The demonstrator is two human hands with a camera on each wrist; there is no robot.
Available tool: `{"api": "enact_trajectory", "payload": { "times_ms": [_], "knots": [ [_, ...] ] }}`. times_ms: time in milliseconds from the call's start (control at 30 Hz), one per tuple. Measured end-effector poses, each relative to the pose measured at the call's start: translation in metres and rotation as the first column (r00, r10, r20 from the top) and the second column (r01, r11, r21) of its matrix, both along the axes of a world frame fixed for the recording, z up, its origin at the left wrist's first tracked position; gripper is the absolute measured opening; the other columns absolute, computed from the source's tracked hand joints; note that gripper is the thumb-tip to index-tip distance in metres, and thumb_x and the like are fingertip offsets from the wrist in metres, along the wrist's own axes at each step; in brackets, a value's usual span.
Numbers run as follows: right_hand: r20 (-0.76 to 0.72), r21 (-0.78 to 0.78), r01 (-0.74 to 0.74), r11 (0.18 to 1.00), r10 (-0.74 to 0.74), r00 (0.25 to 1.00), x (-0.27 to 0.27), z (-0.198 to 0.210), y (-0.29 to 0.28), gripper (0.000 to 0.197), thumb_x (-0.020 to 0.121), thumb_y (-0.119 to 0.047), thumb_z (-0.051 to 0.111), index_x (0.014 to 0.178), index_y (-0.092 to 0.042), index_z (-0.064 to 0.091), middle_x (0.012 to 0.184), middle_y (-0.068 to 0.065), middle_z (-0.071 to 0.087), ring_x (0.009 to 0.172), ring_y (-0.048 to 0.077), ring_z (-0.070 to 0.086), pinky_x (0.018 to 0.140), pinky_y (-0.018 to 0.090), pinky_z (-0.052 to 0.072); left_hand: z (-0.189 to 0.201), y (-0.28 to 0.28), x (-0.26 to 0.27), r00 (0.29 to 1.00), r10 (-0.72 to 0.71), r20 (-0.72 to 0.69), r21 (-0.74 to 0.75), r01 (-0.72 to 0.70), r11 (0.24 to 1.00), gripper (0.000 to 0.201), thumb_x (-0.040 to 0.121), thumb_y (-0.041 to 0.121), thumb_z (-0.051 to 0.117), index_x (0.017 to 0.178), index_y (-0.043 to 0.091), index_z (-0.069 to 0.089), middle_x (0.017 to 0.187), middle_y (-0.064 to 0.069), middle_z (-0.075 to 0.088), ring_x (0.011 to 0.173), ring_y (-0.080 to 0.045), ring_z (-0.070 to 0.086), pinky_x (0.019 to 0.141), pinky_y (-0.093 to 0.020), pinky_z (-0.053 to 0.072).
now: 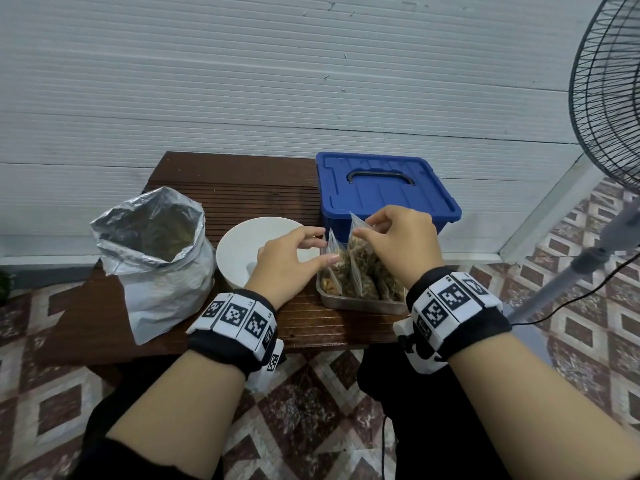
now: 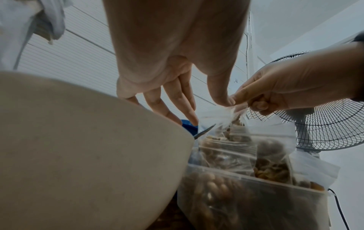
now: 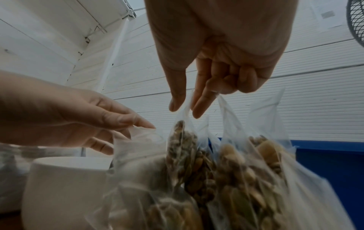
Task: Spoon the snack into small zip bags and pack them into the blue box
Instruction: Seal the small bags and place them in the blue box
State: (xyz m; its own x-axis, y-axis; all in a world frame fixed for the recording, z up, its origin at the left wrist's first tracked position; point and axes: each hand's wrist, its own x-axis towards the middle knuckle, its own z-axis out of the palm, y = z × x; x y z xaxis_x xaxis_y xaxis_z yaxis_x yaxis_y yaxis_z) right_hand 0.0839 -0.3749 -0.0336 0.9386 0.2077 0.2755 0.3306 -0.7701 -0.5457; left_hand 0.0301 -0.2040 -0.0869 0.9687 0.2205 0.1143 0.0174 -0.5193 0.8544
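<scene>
Several clear zip bags of brown snack stand upright in a steel tray (image 1: 360, 303) at the table's front right. My right hand (image 1: 362, 227) pinches the top edge of one filled bag (image 1: 362, 252) between thumb and forefinger, with the other fingers curled; in the right wrist view my right hand (image 3: 185, 111) shows the same pinch. My left hand (image 1: 327, 247) holds the top of the neighbouring bag (image 3: 138, 140) between thumb and straight fingers, close to the right fingertips. The blue box (image 1: 381, 188) sits just behind the tray with its lid on.
An empty white bowl (image 1: 242, 244) stands under my left hand. An open foil bag (image 1: 156, 258) of snack stands at the table's left. A standing fan (image 1: 609, 98) is at the far right, and a white panelled wall is behind the dark wooden table (image 1: 225, 188).
</scene>
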Motion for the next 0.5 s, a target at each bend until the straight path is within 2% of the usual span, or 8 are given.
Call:
{"api": "enact_trajectory", "payload": {
  "times_ms": [100, 167, 233, 333, 400, 500],
  "knots": [
    [0.023, 0.068, 0.005, 0.998, -0.007, 1.0, 0.0, 0.002, 0.002, 0.032, 0.079, -0.045, 0.072, 0.094, -0.017, 0.069, 0.079, -0.006, 0.065, 0.081, 0.012, 0.062, 0.078, 0.032, 0.052, 0.001, 0.002, -0.004, 1.0, 0.024, 0.001, -0.011, -0.023, 1.0, 0.044, 0.079, 0.047, 0.074, 0.119, 0.035, 0.061, 0.094, 0.028, 0.064, 0.115, -0.005, 0.057, 0.108, -0.048, 0.036],
    [0.056, 0.111, 0.012, 0.994, -0.018, 0.998, 0.0, 0.006, 0.003, 0.031, 0.083, -0.046, 0.067, 0.094, -0.017, 0.069, 0.079, -0.004, 0.066, 0.08, 0.012, 0.061, 0.076, 0.029, 0.049, 0.003, 0.004, -0.006, 0.999, 0.033, 0.029, -0.034, -0.032, 0.999, 0.04, 0.082, 0.045, 0.072, 0.119, 0.033, 0.062, 0.098, 0.023, 0.067, 0.113, -0.004, 0.058, 0.108, -0.043, 0.038],
    [0.1, 0.173, 0.003, 0.985, -0.021, 0.995, -0.001, 0.013, 0.006, 0.028, 0.088, -0.044, 0.062, 0.093, -0.017, 0.068, 0.079, -0.004, 0.065, 0.08, 0.011, 0.059, 0.072, 0.025, 0.044, 0.01, 0.005, -0.01, 0.997, 0.036, 0.069, -0.068, -0.031, 0.997, 0.034, 0.087, 0.039, 0.068, 0.119, 0.029, 0.063, 0.101, 0.019, 0.068, 0.108, 0.002, 0.058, 0.104, -0.029, 0.04],
    [0.136, 0.274, -0.05, 0.96, 0.013, 0.991, -0.007, 0.026, 0.019, 0.023, 0.093, -0.038, 0.056, 0.093, -0.018, 0.066, 0.078, -0.01, 0.06, 0.077, 0.006, 0.055, 0.069, 0.022, 0.038, 0.03, 0.011, -0.018, 0.983, 0.059, 0.173, -0.084, -0.045, 0.995, 0.025, 0.09, 0.031, 0.066, 0.115, 0.031, 0.064, 0.099, 0.021, 0.068, 0.101, 0.01, 0.059, 0.089, -0.009, 0.04],
    [0.138, 0.329, -0.097, 0.939, 0.054, 0.989, -0.011, 0.035, 0.034, 0.019, 0.094, -0.034, 0.055, 0.092, -0.019, 0.065, 0.078, -0.013, 0.059, 0.074, 0.002, 0.052, 0.069, 0.019, 0.037, 0.046, 0.021, -0.024, 0.956, 0.116, 0.269, -0.119, -0.086, 0.989, 0.02, 0.091, 0.025, 0.066, 0.11, 0.031, 0.065, 0.099, 0.019, 0.069, 0.098, 0.01, 0.06, 0.088, -0.008, 0.043],
    [0.129, 0.377, -0.184, 0.908, 0.146, 0.981, -0.018, 0.046, 0.067, 0.018, 0.094, -0.031, 0.056, 0.092, -0.017, 0.068, 0.081, -0.006, 0.064, 0.075, 0.005, 0.054, 0.064, 0.012, 0.038, 0.073, 0.044, -0.038, 0.903, 0.218, 0.371, -0.179, -0.161, 0.971, 0.019, 0.091, 0.021, 0.066, 0.11, 0.023, 0.069, 0.102, 0.012, 0.07, 0.096, 0.006, 0.062, 0.085, -0.011, 0.047]
  ]
}}
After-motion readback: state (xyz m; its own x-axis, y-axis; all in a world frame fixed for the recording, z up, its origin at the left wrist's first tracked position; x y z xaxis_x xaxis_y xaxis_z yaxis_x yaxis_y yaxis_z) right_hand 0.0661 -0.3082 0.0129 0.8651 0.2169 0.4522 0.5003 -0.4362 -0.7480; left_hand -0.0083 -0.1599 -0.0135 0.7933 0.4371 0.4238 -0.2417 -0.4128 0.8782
